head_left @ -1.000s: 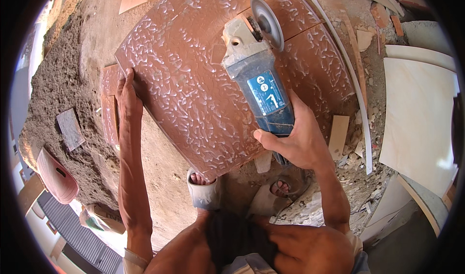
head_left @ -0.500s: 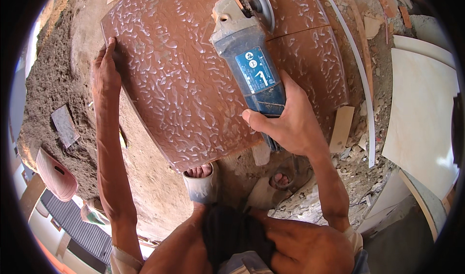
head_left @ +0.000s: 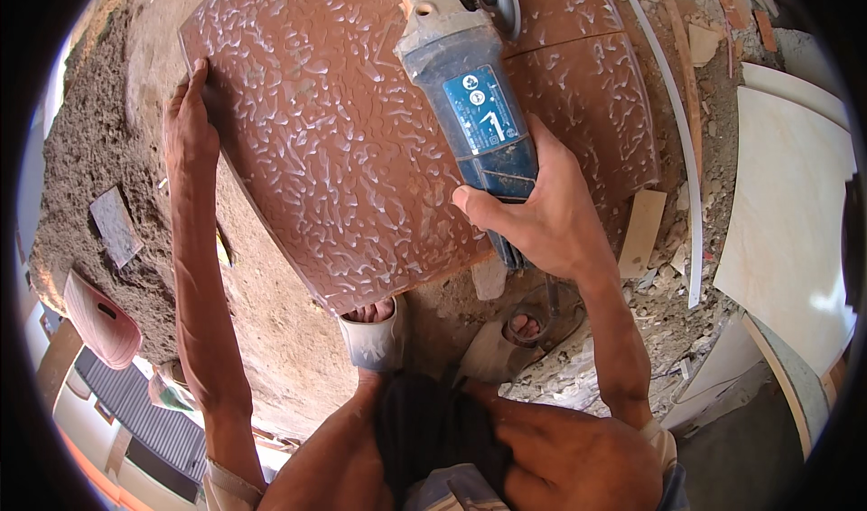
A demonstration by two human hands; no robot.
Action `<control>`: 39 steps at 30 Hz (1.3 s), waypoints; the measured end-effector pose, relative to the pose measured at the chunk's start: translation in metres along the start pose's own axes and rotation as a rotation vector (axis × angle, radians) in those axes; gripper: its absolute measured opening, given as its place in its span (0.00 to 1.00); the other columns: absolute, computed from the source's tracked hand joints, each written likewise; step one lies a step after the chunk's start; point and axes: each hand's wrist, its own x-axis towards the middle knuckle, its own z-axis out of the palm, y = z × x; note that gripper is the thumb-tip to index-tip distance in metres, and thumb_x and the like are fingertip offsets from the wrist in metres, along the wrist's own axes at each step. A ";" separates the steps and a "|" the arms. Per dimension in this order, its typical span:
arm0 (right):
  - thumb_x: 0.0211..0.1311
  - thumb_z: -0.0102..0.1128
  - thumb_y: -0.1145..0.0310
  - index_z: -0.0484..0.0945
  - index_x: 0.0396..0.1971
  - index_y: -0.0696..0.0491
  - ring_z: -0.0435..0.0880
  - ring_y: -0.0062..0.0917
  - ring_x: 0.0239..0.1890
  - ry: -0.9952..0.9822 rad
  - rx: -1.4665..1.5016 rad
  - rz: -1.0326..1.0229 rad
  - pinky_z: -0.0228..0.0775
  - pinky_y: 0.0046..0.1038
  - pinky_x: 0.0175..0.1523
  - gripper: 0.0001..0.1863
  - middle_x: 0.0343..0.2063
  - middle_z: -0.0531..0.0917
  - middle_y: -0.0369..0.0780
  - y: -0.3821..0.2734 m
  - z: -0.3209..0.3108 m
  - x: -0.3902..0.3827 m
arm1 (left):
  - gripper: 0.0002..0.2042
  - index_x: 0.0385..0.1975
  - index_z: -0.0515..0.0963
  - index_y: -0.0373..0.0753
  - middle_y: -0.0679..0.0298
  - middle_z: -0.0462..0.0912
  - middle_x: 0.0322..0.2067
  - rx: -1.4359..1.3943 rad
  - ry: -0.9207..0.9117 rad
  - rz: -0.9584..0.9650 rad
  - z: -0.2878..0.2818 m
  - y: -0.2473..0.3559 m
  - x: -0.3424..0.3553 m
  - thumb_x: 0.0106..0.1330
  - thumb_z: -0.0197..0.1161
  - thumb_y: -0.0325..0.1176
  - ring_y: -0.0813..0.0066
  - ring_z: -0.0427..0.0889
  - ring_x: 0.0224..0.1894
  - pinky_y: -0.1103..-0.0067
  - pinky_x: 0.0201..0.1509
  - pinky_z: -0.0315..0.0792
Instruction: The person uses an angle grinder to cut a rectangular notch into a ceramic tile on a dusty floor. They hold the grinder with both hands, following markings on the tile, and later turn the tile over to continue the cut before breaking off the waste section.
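A large brown tile (head_left: 334, 150) with a raised wavy pattern and whitish streaks lies before me. My left hand (head_left: 191, 122) grips its left edge, thumb and fingers at the rim. In my right hand (head_left: 555, 208) is a blue and grey angle grinder (head_left: 470, 95), held round the rear of its body. Its grey disc (head_left: 497, 3) points away from me, over the far part of the tile. A straight dark line runs from near the disc to the tile's right edge. Whether the disc touches the tile or spins, I cannot tell.
My sandalled feet (head_left: 375, 335) stand at the tile's near edge. To the right lie a long white strip (head_left: 679, 131), a beige offcut (head_left: 643, 231), rubble and pale slabs (head_left: 786, 204). A pink slipper-like item (head_left: 101, 319) and a grey fragment (head_left: 116, 226) lie left.
The view has shifted slightly, with the tile and grinder a little higher in it. Both hands keep their holds; the grinder stays over nearly the same part of the tile.
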 end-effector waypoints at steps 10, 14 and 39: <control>0.57 0.83 0.56 0.79 0.54 0.61 0.92 0.34 0.41 -0.033 0.039 0.056 0.83 0.40 0.53 0.32 0.38 0.90 0.47 0.003 0.001 0.003 | 0.14 0.53 0.92 0.41 0.75 0.90 0.41 -0.103 0.001 0.004 0.000 -0.005 0.005 0.81 0.70 0.44 0.87 0.80 0.42 0.86 0.50 0.72; 0.57 0.83 0.56 0.79 0.53 0.61 0.92 0.34 0.41 -0.017 0.001 0.046 0.84 0.40 0.52 0.32 0.38 0.90 0.46 0.006 0.001 0.003 | 0.14 0.53 0.92 0.41 0.74 0.90 0.43 -0.093 -0.004 -0.011 -0.002 -0.009 0.009 0.81 0.70 0.43 0.86 0.81 0.43 0.85 0.51 0.73; 0.57 0.83 0.56 0.79 0.56 0.60 0.90 0.36 0.42 -0.042 0.051 0.085 0.83 0.40 0.54 0.33 0.41 0.89 0.47 0.016 -0.001 -0.009 | 0.15 0.60 0.88 0.39 0.67 0.90 0.52 -0.180 0.019 -0.046 -0.013 -0.028 0.040 0.80 0.72 0.36 0.77 0.86 0.52 0.78 0.59 0.79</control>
